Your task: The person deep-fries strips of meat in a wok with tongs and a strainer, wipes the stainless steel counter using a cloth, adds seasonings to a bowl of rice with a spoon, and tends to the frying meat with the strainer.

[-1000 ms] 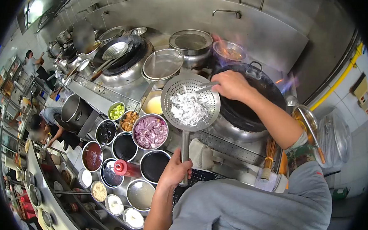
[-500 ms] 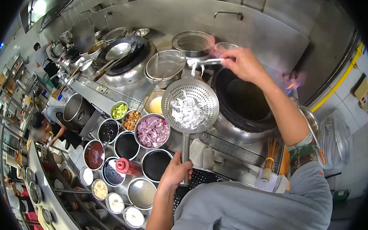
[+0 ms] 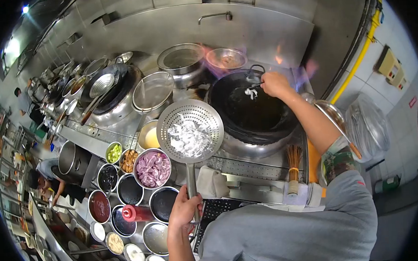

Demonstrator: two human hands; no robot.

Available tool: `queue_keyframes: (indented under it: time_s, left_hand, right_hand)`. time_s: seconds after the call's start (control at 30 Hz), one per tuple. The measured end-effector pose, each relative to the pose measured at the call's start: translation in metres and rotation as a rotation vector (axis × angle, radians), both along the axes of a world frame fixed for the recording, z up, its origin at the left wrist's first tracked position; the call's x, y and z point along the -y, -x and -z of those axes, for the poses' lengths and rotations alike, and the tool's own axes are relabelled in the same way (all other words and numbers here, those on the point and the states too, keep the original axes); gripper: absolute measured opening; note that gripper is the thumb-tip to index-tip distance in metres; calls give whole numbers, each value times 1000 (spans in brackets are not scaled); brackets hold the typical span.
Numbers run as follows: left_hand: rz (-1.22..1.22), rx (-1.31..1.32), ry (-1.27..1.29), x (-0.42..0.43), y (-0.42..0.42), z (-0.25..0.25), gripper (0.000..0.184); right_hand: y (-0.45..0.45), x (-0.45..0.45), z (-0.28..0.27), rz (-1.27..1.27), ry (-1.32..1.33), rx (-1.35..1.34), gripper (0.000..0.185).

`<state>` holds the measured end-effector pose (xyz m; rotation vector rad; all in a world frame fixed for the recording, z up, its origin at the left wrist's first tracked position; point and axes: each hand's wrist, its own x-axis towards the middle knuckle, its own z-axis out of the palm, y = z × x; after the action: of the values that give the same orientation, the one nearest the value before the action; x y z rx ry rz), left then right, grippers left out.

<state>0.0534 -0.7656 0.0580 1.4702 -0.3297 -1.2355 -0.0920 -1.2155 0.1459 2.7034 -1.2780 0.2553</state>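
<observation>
My left hand (image 3: 184, 208) grips the handle of a perforated metal ladle (image 3: 204, 116), its bowl level and holding a heap of white-coated pieces (image 3: 189, 138). My right hand (image 3: 274, 84) is closed on a slim metal utensil, probably tongs, over the black wok (image 3: 261, 132). At the utensil's tip a few white pieces (image 3: 251, 93) hang above the dark liquid in the wok. Left of the ladle stands a pot of sliced purple onions (image 3: 152, 168). Flames (image 3: 279, 56) rise behind the wok.
Pots of sauces, a red bottle (image 3: 137, 213) and a folded cloth (image 3: 211, 182) lie near the ladle. A round strainer (image 3: 153, 91) sits behind it. A brush (image 3: 293, 168) stands at the front right. Two people (image 3: 48, 179) are at the far left.
The view has turned right. My right hand has gone from the ladle, past the strainers, to over the wok with white pieces at the utensil's tip. My left hand still holds the ladle.
</observation>
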Motion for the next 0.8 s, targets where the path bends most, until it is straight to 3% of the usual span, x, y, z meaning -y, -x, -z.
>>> queue_keyframes:
  time_s: [0.13,0.23,0.33,0.43,0.47,0.63,0.8]
  left_hand:
    - [-9,-12,39,0,1,-2,36]
    - [-29,-22,41,-2,4,-3,39]
    - [-17,0,5,-1,3,-5,38]
    - [-14,-14,34,-2,2,-2,37]
    - [-9,-10,40,-3,1,-1,37]
    - [-21,-8,41,-6,1,-4,36]
    - [-21,-28,23,-6,-5,3,38]
  right_hand:
    - [4,-8,-8,105,75,68,23]
    - [-8,-58,-37,-89,45,324,22]
    - [-30,-113,-47,-406,-221,271,23]
    - [-52,-146,-11,-613,-255,202,22]
    - [-60,-157,-7,-579,-268,82,21]
    - [-82,-160,21,-645,-244,52,15]
    - [-80,-152,-34,-675,-242,324,16]
